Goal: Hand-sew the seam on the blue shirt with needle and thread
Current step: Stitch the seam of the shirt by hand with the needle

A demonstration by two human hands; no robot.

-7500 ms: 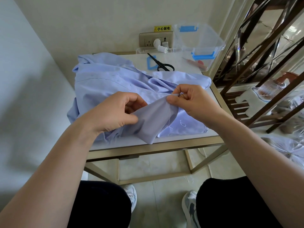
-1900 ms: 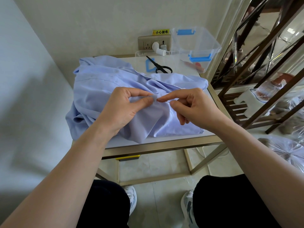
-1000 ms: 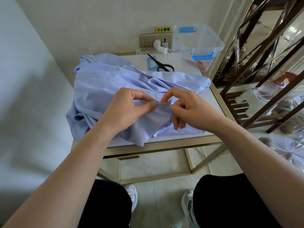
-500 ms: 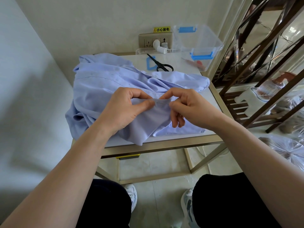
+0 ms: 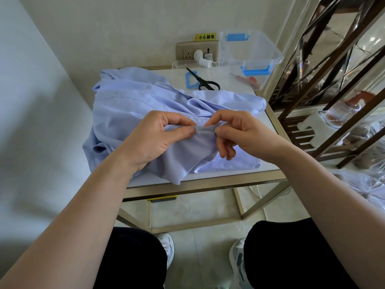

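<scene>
shirt: the blue shirt (image 5: pixel 129 105) lay heaped on the small table (image 5: pixel 268 130), covering its middle and 9 o'clock side. One fold was lifted off the heap between my view's two hands.
left hand: the left hand (image 5: pixel 154 138) pinched that fold, with the thumb on top pointing to 3 o'clock and the fingers curled round behind the cloth.
right hand: the right hand (image 5: pixel 239 132) pinched the 3 o'clock end of the needle (image 5: pixel 205 130) between thumb and forefinger. The other three fingers were curled loosely below, and I couldn't tell if they touched the cloth.
key relation: the needle's long axis ran 9-to-3, flat along the fold's top edge. It sat at 3 o'clock from the left thumb, touching it or just beside it, and at 9 o'clock from the right thumb. Only the right hand had the needle; the left held cloth only.
step, my read: mid-stitch, needle aimed toward 9 o'clock through the fold. The next move turned on where the tip would exit by the left thumb.
hidden: I couldn't tell if the tip was inside the cloth or under the left thumb. The thread was too thin to make out, and I saw no finished stitches.
risk, my read: the tip pointed straight at the left thumb pad.
rest: scissors (image 5: pixel 205 81) at 12 o'clock on the bare far end of the table, clear box (image 5: pixel 256 51) at 1 o'clock, wall socket (image 5: pixel 195 51) behind.
</scene>
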